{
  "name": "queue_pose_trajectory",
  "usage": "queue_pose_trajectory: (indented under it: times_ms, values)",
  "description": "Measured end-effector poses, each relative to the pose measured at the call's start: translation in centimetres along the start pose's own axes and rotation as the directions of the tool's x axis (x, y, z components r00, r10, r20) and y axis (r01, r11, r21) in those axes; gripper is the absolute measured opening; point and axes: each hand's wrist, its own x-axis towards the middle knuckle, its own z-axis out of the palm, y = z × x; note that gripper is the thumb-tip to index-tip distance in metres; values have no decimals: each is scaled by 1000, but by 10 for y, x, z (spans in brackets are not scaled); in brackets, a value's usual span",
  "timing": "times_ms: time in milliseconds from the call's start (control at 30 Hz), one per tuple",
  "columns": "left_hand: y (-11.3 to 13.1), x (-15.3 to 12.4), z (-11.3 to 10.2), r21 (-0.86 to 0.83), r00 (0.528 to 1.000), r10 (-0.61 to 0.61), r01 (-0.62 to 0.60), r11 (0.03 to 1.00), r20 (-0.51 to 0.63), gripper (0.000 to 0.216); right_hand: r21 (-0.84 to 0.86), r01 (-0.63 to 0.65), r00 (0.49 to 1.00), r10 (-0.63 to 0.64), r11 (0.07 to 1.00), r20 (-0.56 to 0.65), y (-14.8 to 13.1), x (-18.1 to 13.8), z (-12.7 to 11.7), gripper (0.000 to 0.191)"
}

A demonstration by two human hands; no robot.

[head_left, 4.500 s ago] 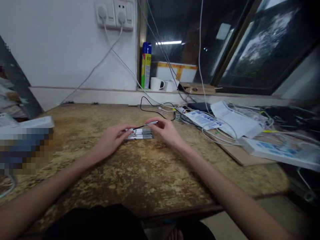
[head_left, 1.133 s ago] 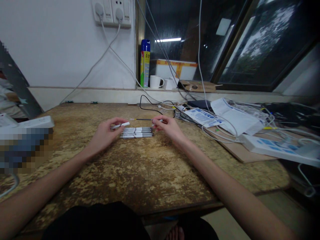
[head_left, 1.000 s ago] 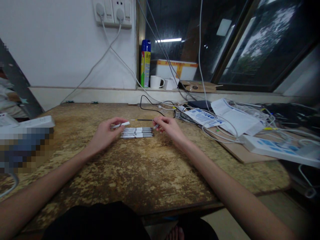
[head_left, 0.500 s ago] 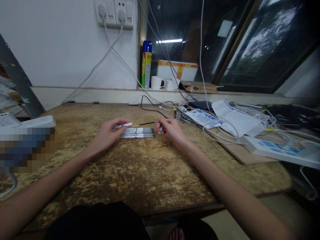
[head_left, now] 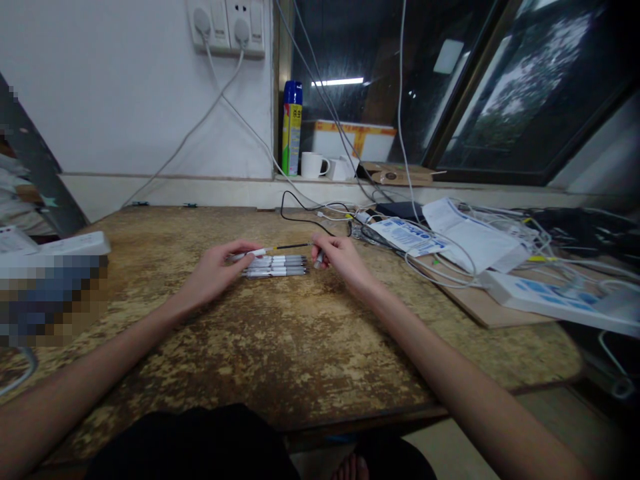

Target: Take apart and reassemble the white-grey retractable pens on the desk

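A row of several white and grey pens (head_left: pixel 277 265) lies side by side on the worn wooden table (head_left: pixel 280 340). My left hand (head_left: pixel 216 271) sits at the row's left end, fingers pinched on a white pen barrel (head_left: pixel 249 253). My right hand (head_left: pixel 339 257) is at the right end, fingers closed on a thin dark refill (head_left: pixel 293 247) that reaches toward the barrel's mouth. A small grey pen piece (head_left: pixel 319 259) also sticks out below the right fingers.
Papers (head_left: pixel 470 240), a flat box (head_left: pixel 560 300) and tangled cables (head_left: pixel 350 217) crowd the table's right side. A white power strip (head_left: pixel 75 243) lies at the left edge. A spray can (head_left: pixel 291 130) and white mugs (head_left: pixel 314 165) stand on the window ledge. Wall sockets (head_left: pixel 227 27) hang above.
The right hand drew the refill out to the right, then brought its tip back toward the white barrel in the left hand. The row of pens stayed put.
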Motion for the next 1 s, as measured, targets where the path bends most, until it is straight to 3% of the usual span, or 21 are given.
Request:
queue_pose_trajectory:
  times_ms: [267,400,567,800,900,1000]
  values:
    - [-2,1,0,-21,999,1,0,1000,41,34,-186,150,987,-137,971,79,4,0,0,47]
    - [5,-3,0,8,995,42,-43,999,95,35,-246,294,952,-259,924,165,5,-3,7,28]
    - [11,-6,0,14,986,32,-35,999,163,38,-263,367,924,-318,892,210,7,-5,11,17]
    - [7,-4,1,26,986,54,-59,998,157,37,-314,304,936,-222,899,272,3,-10,12,29]
    - [8,-4,1,24,986,51,-56,998,157,37,-309,279,943,-199,909,266,1,-10,13,32]
    - [11,-5,1,30,988,36,-41,999,152,39,-212,172,970,-128,962,206,3,-6,13,41]
